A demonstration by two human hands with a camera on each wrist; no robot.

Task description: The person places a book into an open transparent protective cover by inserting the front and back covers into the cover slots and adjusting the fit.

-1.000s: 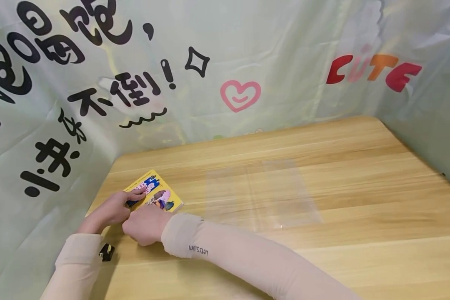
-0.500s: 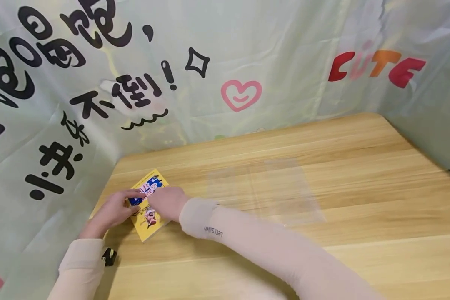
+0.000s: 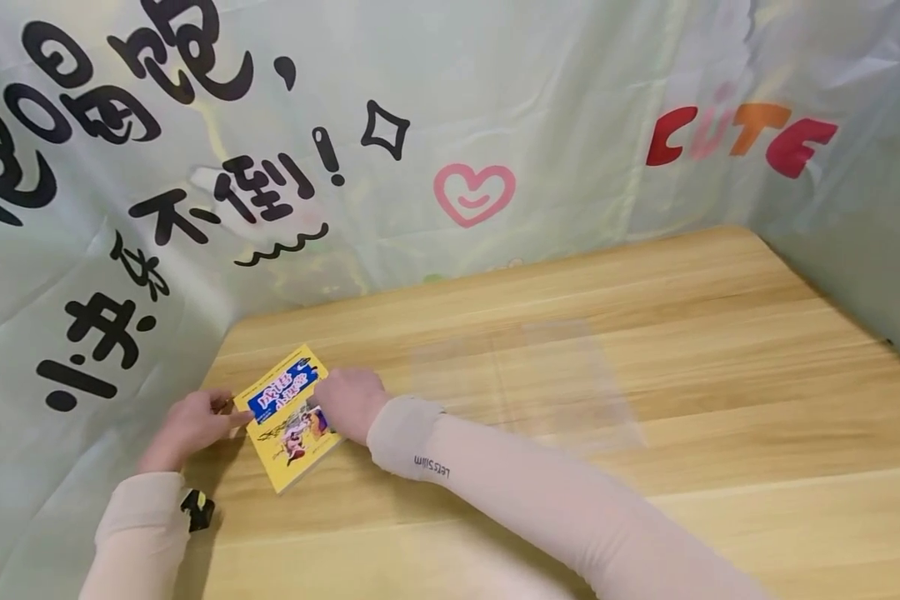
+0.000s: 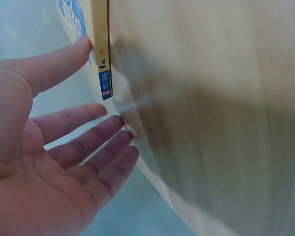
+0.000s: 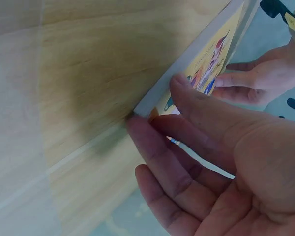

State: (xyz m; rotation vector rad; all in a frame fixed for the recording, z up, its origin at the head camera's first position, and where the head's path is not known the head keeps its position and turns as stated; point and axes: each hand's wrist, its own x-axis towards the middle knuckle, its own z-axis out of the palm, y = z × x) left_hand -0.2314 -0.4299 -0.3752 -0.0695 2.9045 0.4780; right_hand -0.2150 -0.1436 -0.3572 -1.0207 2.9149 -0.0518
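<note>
A yellow book (image 3: 288, 425) with a blue title panel lies on the left part of the wooden table. My right hand (image 3: 351, 402) is at its right edge; in the right wrist view that hand (image 5: 206, 152) has its thumb on the cover and curled fingers at the page edge (image 5: 174, 66). At the book's left side is my left hand (image 3: 195, 427). The left wrist view shows this hand (image 4: 59, 142) with its thumb tip against the book near the spine (image 4: 102, 54) and the other fingers spread, loosely bent, beside it.
A clear plastic sheet (image 3: 525, 383) lies flat on the table (image 3: 720, 358) to the right of the book. A small black object (image 3: 197, 509) is by my left wrist. A printed cloth (image 3: 570, 125) hangs behind and beside the table.
The book has turned, and more of its cover shows. My right hand has moved up and right from its lower edge to its right side. My left hand has drawn back left off the cover.
</note>
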